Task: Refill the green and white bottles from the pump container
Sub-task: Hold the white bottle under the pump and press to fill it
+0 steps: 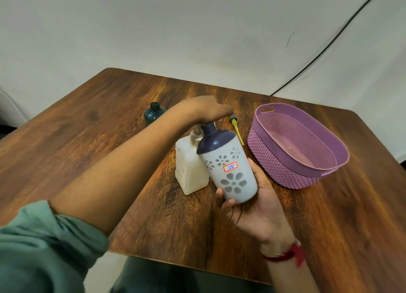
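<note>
My right hand (257, 201) grips the white bottle (230, 167), which has a dark blue shoulder, grey flower cut-outs and a "35" label. It is tilted, its open neck up against the pump container (190, 172), a pale translucent bottle standing on the table. My left hand (205, 109) rests on the pump head from above; the pump head is mostly hidden beneath it. The dark green bottle (153, 115) stands uncapped behind my left forearm. A loose pump part with a yellow tube (237, 130) lies on the table beyond the white bottle.
A purple woven plastic basket (263, 147) sits at the right on the wooden table (109, 126). A black cable (329, 42) runs across the white backdrop at the upper right.
</note>
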